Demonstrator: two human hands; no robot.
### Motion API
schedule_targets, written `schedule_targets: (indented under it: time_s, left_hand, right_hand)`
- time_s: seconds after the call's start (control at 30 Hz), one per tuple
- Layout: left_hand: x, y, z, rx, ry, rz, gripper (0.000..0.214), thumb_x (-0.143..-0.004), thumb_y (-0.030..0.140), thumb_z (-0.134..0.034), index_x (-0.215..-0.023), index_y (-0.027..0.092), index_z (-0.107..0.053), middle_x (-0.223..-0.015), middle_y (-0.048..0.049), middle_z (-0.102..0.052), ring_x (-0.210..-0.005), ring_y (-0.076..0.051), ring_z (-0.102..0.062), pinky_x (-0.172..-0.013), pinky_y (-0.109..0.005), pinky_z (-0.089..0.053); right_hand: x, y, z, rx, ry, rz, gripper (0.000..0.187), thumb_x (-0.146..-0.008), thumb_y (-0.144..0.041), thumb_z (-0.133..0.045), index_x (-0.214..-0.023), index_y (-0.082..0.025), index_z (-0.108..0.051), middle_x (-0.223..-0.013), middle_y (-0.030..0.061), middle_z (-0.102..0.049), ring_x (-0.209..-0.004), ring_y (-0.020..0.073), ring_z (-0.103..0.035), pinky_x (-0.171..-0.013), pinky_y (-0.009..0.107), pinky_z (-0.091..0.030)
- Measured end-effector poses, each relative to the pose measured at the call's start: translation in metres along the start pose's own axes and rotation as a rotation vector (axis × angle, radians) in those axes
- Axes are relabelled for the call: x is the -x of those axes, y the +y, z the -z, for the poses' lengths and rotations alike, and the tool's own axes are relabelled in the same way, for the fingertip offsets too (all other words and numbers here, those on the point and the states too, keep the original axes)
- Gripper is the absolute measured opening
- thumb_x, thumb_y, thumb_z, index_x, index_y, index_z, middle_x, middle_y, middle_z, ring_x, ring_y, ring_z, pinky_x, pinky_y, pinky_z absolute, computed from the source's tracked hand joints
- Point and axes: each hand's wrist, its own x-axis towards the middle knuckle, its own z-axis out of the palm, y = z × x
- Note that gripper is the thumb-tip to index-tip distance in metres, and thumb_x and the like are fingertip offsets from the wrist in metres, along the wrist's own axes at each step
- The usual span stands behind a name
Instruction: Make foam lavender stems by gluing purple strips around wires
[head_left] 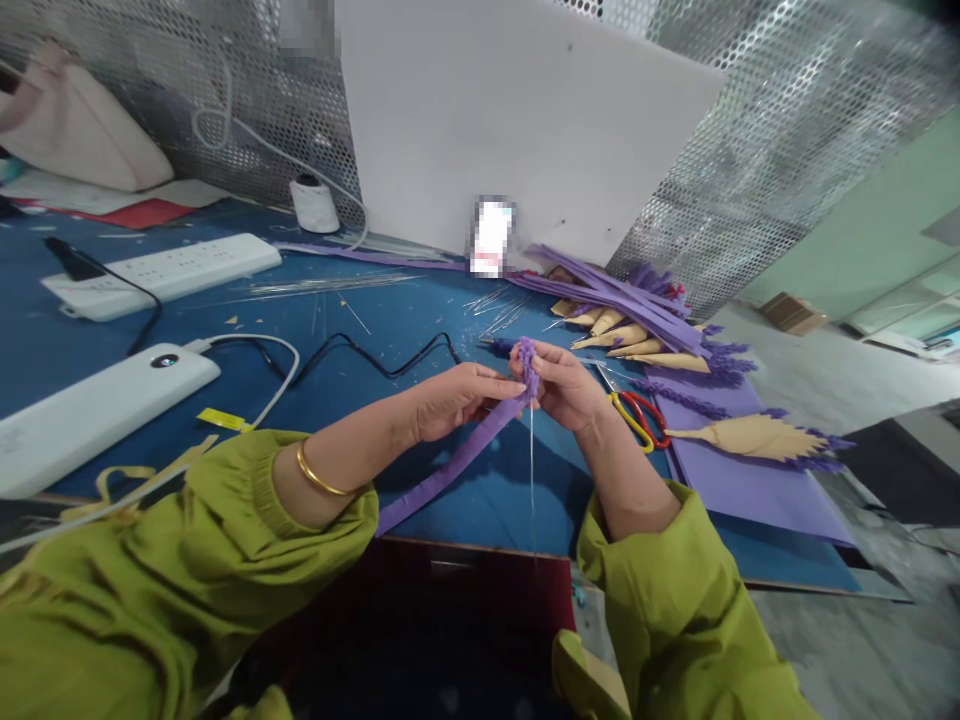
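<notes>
Both hands meet above the front middle of the blue table. My left hand (465, 398) is closed, pinching a purple paper strip (450, 465) where it joins a small purple paper flower spike (529, 365). The strip's loose end trails down to the left, past the table edge. My right hand (568, 388) pinches the flower spike from the other side, with fingers wrapped about it. A thin wire stem (532, 470) hangs straight down from the spike. Fingers partly hide the spike's lower part.
Scissors (643, 420) with yellow and red handles lie right of my right hand, beside purple sheets (757, 490) and a wrapped flower piece (757, 437). Behind are purple strips (622, 295), loose wires (499, 310), and a phone (491, 238). A power strip (180, 272) and white device (112, 410) sit left.
</notes>
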Motion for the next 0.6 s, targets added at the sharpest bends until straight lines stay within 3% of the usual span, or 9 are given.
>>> schedule_targets:
  time_s: [0.23,0.43,0.6]
  left_hand:
    - [-0.0008,0.0020,0.0014,-0.057,0.040,-0.022,0.017,-0.072,0.033,-0.071,-0.072,0.016,-0.075,-0.071,-0.0036,-0.067,-0.065,-0.012,-0.054,-0.065,-0.026,-0.040]
    - [-0.0017,0.0000,0.0068,-0.114,-0.022,-0.043,0.020,-0.072,0.036,-0.072,-0.079,0.018,-0.076,-0.078,-0.0042,-0.067,-0.071,-0.014,-0.056,-0.069,-0.028,-0.041]
    - [-0.0031,-0.0020,0.0095,-0.181,0.016,-0.123,0.019,-0.073,0.035,-0.070,-0.080,0.019,-0.077,-0.072,-0.0014,-0.064,-0.064,-0.011,-0.051,-0.062,-0.025,-0.038]
  right_hand:
    - [0.0020,-0.0031,-0.0005,-0.005,-0.107,-0.019,0.028,-0.073,-0.036,-0.077,-0.088,-0.015,-0.065,-0.074,0.0001,-0.062,-0.054,0.0082,-0.054,-0.047,0.020,-0.047]
    - [0.0030,-0.0050,-0.0014,0.023,-0.088,0.016,0.026,-0.075,-0.036,-0.075,-0.085,-0.015,-0.064,-0.072,-0.0002,-0.061,-0.051,0.0082,-0.053,-0.044,0.020,-0.045]
    - [0.0034,-0.0065,-0.0023,0.029,-0.068,0.012,0.026,-0.074,-0.036,-0.076,-0.083,-0.015,-0.064,-0.072,-0.0004,-0.060,-0.054,0.0082,-0.053,-0.050,0.020,-0.046]
